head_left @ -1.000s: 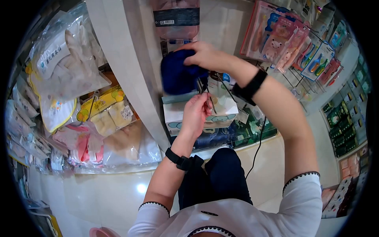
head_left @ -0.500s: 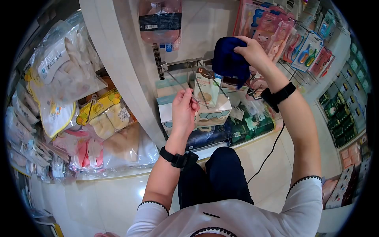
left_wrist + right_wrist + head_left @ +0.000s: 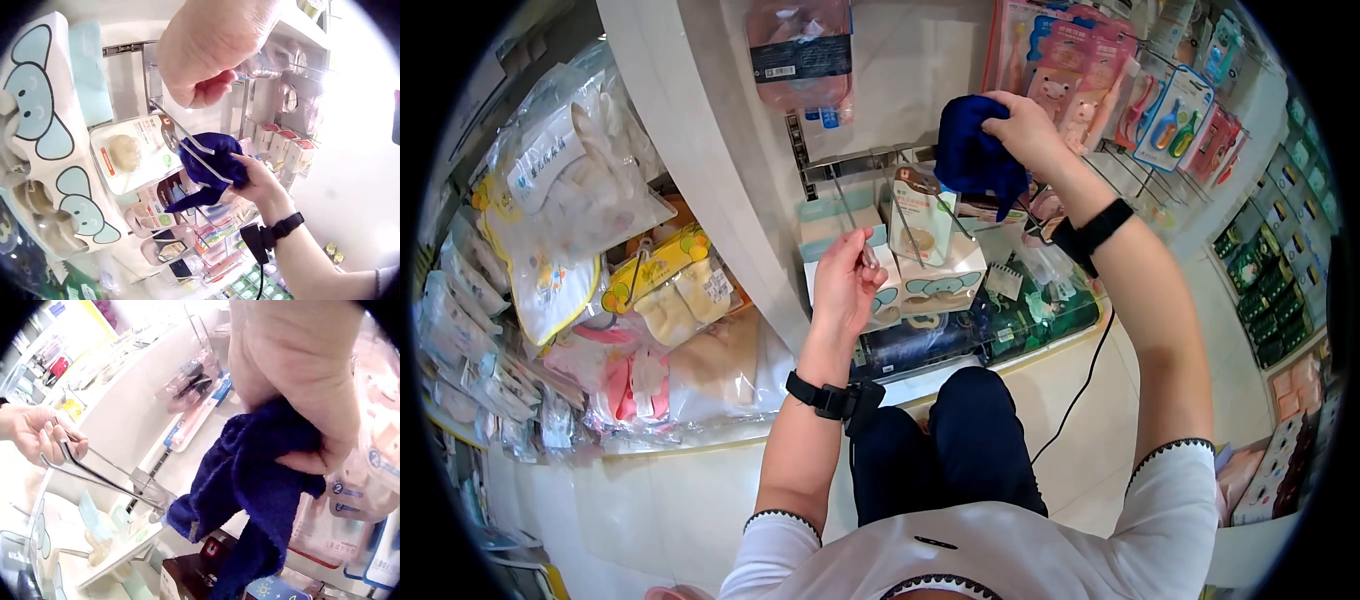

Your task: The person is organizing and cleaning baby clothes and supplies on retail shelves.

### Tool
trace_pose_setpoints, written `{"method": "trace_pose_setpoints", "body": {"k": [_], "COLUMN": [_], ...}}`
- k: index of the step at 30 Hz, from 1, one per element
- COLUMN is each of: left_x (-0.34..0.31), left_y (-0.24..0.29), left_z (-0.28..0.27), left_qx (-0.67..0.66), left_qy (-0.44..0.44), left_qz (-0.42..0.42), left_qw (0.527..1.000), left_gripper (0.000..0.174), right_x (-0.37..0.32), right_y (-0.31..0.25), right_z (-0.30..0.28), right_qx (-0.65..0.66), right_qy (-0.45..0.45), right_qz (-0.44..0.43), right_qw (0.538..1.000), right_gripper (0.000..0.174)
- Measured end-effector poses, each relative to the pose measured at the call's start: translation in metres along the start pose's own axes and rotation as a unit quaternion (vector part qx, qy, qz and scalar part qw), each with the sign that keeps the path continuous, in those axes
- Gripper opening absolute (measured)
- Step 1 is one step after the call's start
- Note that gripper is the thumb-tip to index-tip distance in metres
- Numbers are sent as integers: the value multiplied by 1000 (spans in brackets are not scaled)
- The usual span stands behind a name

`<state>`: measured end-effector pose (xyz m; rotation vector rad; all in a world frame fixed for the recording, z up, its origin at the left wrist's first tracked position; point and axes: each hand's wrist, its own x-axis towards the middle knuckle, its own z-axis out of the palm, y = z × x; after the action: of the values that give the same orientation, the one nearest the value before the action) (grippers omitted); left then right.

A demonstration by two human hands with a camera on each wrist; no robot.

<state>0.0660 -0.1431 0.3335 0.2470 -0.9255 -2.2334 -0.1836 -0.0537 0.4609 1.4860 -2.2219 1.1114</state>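
Against the shop's white wall [image 3: 925, 75], the right hand [image 3: 1032, 132] pinches the navy plush cloth [image 3: 972, 150], now right of the metal hooks [image 3: 185, 132] instead of over them; the left hand [image 3: 845, 288] grips one by its tip.

Wall [image 3: 925, 60]: pale panel, 12 o'clock
Pillar [image 3: 690, 140]: whitish, slanting, 11 o'clock
Floor [image 3: 1050, 420]: glossy pale tiles, 4 o'clock round to 8
Shelf ledge [image 3: 720, 434]: low, white, 8 o'clock
Light [image 3: 359, 134]: white glare, 3 o'clock, left wrist view
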Motion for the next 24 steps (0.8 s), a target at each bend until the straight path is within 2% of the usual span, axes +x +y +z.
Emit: {"method": "trace_pose_setpoints", "body": {"k": [1, 4, 5, 6, 8, 10, 11, 14, 15, 16, 18, 19, 24], "left_x": [0, -4, -5, -7, -11, -17, -20, -29, -33, -36, -42, -47, -67], "left_y": [0, 0, -1, -1, -3, -8, -11, -21, -24, -27, -31, -32, -47], "left_z": [0, 3, 4, 5, 6, 3, 0, 2, 3, 5, 8, 8, -3], "left_qx": [1, 21, 31, 22, 4, 15, 12, 30, 33, 34, 41, 46, 93], "left_qy": [5, 9, 9, 18, 34, 29, 23, 35, 30, 25, 18, 17, 2], "left_qz": [-3, 0, 3, -6, -24, -13, -9, -12, -20, -25, -49, -61, -76], "left_qw": [1000, 1000, 999, 1000, 999, 999, 1000, 999, 999, 999, 998, 997, 993], "left_gripper": [18, 25, 28, 31, 38, 43, 42, 40, 39, 39, 38, 37, 32], "right_x": [2, -1, 3, 8, 14, 16, 21, 32, 25, 20, 15, 5, -36], "right_y": [-2, -20, -18, -14, -7, 7, 11, 0, -5, -9, -6, -23, -54], "right_z": [3, 13, 22, 27, 44, 66, 72, 62, 57, 54, 61, 53, 14], "right_qx": [-80, -227, -240, -262, -336, -352, -317, -274, -213, -152, -110, -103, -83], "right_qy": [39, 82, 109, 94, 60, 0, -13, -138, -131, -121, -21, 31, 167], "right_qz": [-33, -86, -126, -168, -191, -151, -106, -13, -27, -45, -101, -61, -142], "right_qw": [996, 967, 956, 946, 920, 924, 942, 952, 968, 980, 989, 992, 972], "right_gripper": [32, 34, 28, 27, 19, 16, 17, 24, 27, 31, 34, 34, 36]}}
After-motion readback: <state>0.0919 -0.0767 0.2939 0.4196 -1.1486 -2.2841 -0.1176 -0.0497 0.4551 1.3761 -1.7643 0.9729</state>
